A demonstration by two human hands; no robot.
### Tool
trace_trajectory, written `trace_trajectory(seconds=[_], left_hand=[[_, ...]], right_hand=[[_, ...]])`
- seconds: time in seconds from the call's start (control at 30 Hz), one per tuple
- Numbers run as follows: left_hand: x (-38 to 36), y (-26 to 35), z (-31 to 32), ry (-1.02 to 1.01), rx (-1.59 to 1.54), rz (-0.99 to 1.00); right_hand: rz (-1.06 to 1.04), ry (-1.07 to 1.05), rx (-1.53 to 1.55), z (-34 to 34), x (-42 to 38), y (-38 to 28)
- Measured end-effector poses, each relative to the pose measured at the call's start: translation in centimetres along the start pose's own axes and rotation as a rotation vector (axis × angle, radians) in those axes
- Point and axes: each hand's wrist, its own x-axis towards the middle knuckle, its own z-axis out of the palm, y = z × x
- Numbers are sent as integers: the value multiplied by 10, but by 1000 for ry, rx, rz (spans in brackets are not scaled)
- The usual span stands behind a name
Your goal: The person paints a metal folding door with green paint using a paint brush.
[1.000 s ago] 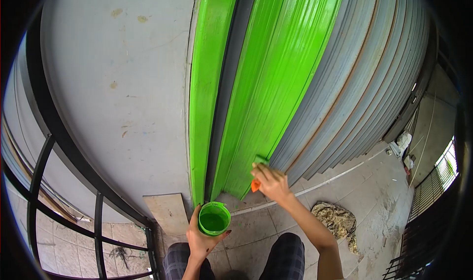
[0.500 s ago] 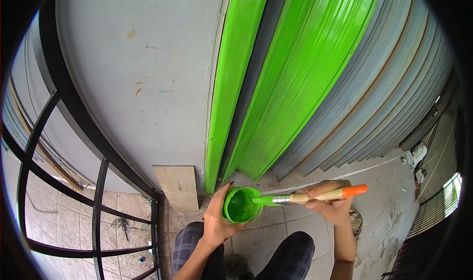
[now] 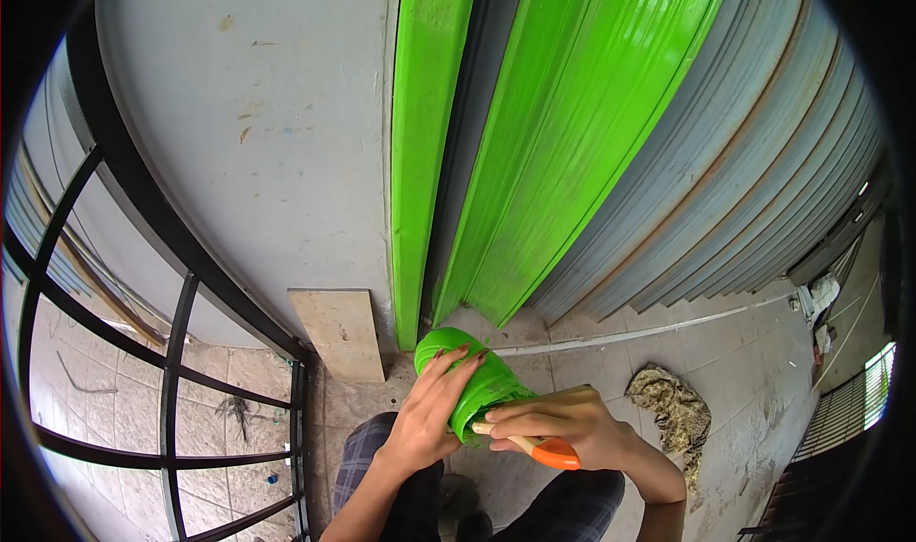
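My left hand (image 3: 427,410) is wrapped round a green paint container (image 3: 468,375), which lies tilted with its mouth toward my right hand. In my right hand (image 3: 563,426) is the paintbrush (image 3: 549,450), gripped by its wooden handle with an orange end. The brush's bristles are hidden inside the container's mouth or behind my fingers. Beyond my hands rise green-painted metal panels (image 3: 592,141) and a narrow green strip (image 3: 420,160), with a dark gap between them.
A grey wall (image 3: 248,141) and a black metal frame (image 3: 172,370) stand at the left. A board (image 3: 339,334) leans on the wall. Unpainted ribbed metal (image 3: 706,198) curves away at the right. A dirty rag (image 3: 673,408) lies on the tiled floor (image 3: 754,380).
The container has gone from upright to tilted, its mouth now toward the lower right. My right hand has moved left and down, bringing the brush into the mouth. The rag shows more fully.
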Motion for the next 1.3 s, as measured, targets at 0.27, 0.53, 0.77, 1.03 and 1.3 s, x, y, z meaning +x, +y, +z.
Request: trace_trajectory(seconds=[0.27,0.53,0.77,1.03,1.3], left_hand=[[1,-2,5,-36,0,-9],[1,-11,13,98,88,-145],[2,-3,25,142,196,-276],[2,-4,26,177,275,-259],[-5,-17,28,218,189,-346]], right_hand=[[50,-12,24,9,-7,7],[239,474,284,15,-15,4],[455,709,681,45,-11,17],[800,900,982,38,-12,39],[672,1069,988,-4,9,39]])
